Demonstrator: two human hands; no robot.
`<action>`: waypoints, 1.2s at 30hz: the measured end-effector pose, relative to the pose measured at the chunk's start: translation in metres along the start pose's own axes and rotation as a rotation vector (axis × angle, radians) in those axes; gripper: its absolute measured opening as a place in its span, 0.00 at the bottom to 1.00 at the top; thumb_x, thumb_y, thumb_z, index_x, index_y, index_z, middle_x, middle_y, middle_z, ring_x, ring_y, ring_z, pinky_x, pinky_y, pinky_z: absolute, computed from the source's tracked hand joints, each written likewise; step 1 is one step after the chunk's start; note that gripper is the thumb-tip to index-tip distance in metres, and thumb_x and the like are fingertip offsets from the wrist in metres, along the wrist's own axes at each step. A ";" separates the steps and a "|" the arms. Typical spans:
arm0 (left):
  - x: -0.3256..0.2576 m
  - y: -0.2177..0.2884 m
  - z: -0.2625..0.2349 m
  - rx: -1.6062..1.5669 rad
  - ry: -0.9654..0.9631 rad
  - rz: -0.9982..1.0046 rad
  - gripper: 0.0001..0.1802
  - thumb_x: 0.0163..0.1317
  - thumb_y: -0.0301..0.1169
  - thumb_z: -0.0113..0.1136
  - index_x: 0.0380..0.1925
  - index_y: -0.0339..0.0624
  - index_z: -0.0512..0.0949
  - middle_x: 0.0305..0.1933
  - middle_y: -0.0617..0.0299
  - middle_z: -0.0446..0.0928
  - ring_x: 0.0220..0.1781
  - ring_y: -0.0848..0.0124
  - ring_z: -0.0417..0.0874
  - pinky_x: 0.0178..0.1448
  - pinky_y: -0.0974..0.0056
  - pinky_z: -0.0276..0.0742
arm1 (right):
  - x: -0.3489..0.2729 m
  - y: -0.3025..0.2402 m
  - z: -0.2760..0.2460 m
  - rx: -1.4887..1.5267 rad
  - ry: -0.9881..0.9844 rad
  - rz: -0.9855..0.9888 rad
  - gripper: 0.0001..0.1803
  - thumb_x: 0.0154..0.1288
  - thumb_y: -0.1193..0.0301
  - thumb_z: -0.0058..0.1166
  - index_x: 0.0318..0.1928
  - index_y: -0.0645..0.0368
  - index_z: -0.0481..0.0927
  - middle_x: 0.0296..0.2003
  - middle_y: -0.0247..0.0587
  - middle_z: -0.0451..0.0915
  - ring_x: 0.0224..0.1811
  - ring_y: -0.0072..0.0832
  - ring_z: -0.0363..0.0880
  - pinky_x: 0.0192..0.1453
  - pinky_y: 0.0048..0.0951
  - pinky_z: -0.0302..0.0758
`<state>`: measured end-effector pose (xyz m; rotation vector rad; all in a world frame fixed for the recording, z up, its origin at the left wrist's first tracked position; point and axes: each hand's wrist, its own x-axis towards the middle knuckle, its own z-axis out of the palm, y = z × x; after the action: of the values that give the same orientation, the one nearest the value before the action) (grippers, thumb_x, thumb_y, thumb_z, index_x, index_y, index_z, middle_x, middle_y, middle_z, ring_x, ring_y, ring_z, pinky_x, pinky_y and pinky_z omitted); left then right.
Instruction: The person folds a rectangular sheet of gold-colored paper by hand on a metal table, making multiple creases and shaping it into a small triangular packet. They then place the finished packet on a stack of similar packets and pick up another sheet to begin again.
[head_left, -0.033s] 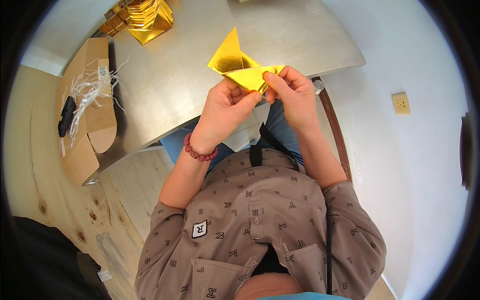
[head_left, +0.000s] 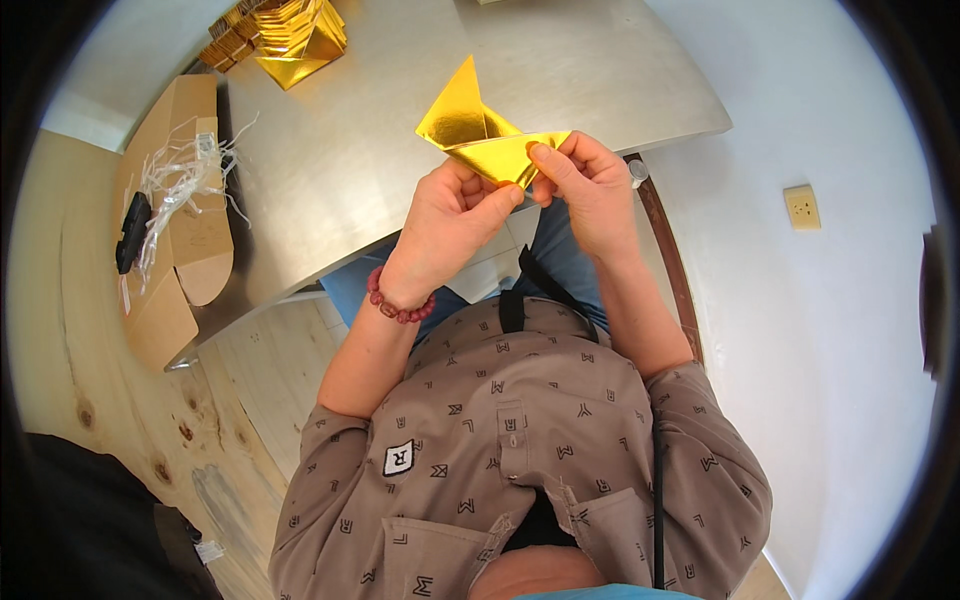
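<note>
A sheet of shiny gold paper [head_left: 492, 157], folded into points, is held up just past the near edge of the metal table. One tall pointed flap stands up at its left, and a folded band runs across its front. My left hand [head_left: 458, 205] is closed on its lower left, the thumb pressed at the bottom corner. At the right end, my right hand [head_left: 585, 185] pinches the paper between thumb and fingers. The fingertips behind the paper are partly hidden.
Folded gold paper pieces [head_left: 300, 40] are stacked at the table's far left. On the left side of the metal table [head_left: 400, 60] lies a flattened cardboard box [head_left: 205, 255] with white plastic strips [head_left: 180, 185] and a black object [head_left: 133, 232]. A wall with a socket [head_left: 802, 207] stands at the right.
</note>
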<state>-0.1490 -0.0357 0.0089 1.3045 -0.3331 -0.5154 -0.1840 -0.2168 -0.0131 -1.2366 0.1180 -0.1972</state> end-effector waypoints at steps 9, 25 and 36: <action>-0.005 0.003 -0.008 0.020 -0.069 -0.034 0.17 0.73 0.24 0.65 0.59 0.36 0.79 0.42 0.68 0.83 0.28 0.85 0.71 0.29 0.75 0.66 | 0.003 -0.003 -0.014 0.022 0.012 0.011 0.07 0.76 0.70 0.65 0.39 0.61 0.85 0.28 0.32 0.84 0.27 0.17 0.80 0.33 0.20 0.75; -0.007 -0.001 -0.016 0.247 -0.002 0.104 0.22 0.72 0.27 0.67 0.63 0.35 0.74 0.45 0.64 0.86 0.40 0.80 0.86 0.44 0.72 0.80 | 0.002 -0.020 0.020 -0.880 -0.031 -0.672 0.10 0.57 0.71 0.75 0.40 0.54 0.88 0.51 0.36 0.85 0.58 0.39 0.74 0.60 0.38 0.74; 0.000 0.014 -0.028 -0.009 0.099 0.046 0.16 0.83 0.44 0.57 0.50 0.41 0.80 0.26 0.68 0.80 0.20 0.83 0.76 0.21 0.76 0.65 | 0.000 -0.017 0.021 -0.841 -0.095 -0.622 0.07 0.60 0.76 0.72 0.34 0.57 0.83 0.48 0.36 0.84 0.56 0.36 0.76 0.59 0.35 0.75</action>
<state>-0.1322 -0.0098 0.0155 1.3064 -0.2773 -0.4117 -0.1817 -0.2025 0.0097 -2.0978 -0.3068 -0.6739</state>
